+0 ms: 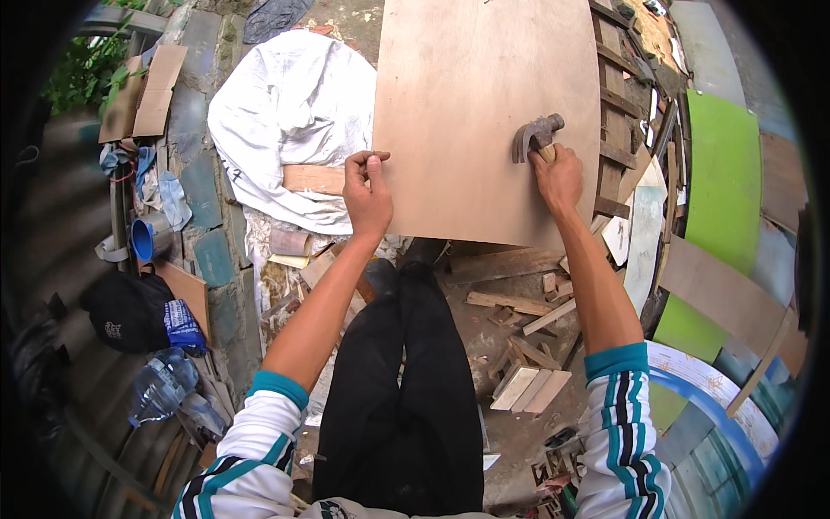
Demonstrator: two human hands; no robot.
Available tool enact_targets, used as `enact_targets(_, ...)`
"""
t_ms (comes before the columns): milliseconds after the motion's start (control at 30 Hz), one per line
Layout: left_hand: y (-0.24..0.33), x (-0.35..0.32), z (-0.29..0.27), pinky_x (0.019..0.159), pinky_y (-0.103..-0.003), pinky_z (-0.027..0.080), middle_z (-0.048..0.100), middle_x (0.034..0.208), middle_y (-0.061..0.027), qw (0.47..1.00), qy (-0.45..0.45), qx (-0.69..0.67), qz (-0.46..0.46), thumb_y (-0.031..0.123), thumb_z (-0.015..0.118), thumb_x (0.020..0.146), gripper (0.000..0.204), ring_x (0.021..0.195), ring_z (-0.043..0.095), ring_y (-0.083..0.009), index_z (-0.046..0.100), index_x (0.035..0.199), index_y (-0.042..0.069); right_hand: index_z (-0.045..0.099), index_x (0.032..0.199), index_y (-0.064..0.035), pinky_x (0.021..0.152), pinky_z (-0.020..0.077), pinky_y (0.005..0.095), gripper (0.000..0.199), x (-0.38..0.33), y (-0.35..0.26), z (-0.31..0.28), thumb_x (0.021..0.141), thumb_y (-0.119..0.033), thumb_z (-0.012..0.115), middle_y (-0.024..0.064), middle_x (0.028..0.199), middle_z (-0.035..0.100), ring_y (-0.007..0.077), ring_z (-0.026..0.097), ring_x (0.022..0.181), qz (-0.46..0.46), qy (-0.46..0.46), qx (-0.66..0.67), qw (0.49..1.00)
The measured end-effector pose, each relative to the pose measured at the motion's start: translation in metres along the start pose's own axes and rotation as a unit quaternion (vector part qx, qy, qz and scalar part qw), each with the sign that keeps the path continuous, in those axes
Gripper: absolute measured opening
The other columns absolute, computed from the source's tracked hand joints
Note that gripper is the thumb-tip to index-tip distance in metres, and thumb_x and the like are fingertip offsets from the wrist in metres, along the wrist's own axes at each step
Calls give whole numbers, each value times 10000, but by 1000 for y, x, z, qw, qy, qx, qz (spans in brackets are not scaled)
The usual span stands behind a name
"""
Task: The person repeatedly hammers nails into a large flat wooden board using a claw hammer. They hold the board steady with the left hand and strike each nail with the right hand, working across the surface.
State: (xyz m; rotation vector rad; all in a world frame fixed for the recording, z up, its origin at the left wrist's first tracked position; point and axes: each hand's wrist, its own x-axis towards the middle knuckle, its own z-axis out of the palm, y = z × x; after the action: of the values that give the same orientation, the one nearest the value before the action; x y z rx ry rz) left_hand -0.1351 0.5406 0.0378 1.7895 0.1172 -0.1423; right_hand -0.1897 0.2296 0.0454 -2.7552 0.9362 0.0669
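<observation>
Head view: hands (pixel 367 186) at plywood sheet (pixel 480 95) edges

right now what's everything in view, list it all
plywood sheet: one, light brown, centre top, under both hands
claw hammer: one, grey head, on the sheet, in right hand
white sack: one, left of the sheet
wood offcuts: several, pale, on the ground lower right
plastic bottle: one, clear, lower left
black cap: one, left
green panel: one, right
left hand: fingers pinched at the sheet's left edge
right hand: grips the hammer handle
</observation>
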Motion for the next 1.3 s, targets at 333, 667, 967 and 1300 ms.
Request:
enact_targets(333, -13, 11, -12, 885, -352, 461, 645, 1047, -152, 990, -38, 29, -136, 299, 482, 1053, 377, 972, 587, -205, 545, 1209, -38, 648, 937, -76, 1163, 362, 505, 342, -121, -54, 21, 710, -241, 843, 80, 1532, 471, 328, 390, 1439, -294, -42, 82, 951)
enact_targets(667, -31, 21, -8, 864, -378, 481, 677, 1038, -190, 988, 4, 13, -152, 272, 488, 1040, 353, 914, 637, -251, 551, 1180, -46, 675, 978, -61, 1195, 319, 545, 315, -129, -87, 24, 783, -270, 807, 54, 1647, 315, 322, 306, 1505, -358, -183, -26, 915)
enact_targets(967, -4, 12, -6, 929, -424, 461, 714, 941, -124, 978, -68, 155, 126, 184, 581, 998, 178, 865, 677, -283, 638, 1025, 17, 715, 997, -57, 1198, 326, 518, 289, -130, -88, 23, 801, -256, 787, 28, 1646, 321, 292, 307, 1507, -339, -184, -44, 921)
enact_targets(1300, -1, 23, -13, 678, -281, 510, 750, 922, -77, 982, -153, 60, 90, 114, 605, 975, 190, 737, 649, -125, 689, 1115, 16, 709, 987, -58, 1200, 322, 520, 286, -130, -91, 23, 785, -241, 794, 35, 1642, 324, 288, 307, 1506, -348, -184, -24, 919)
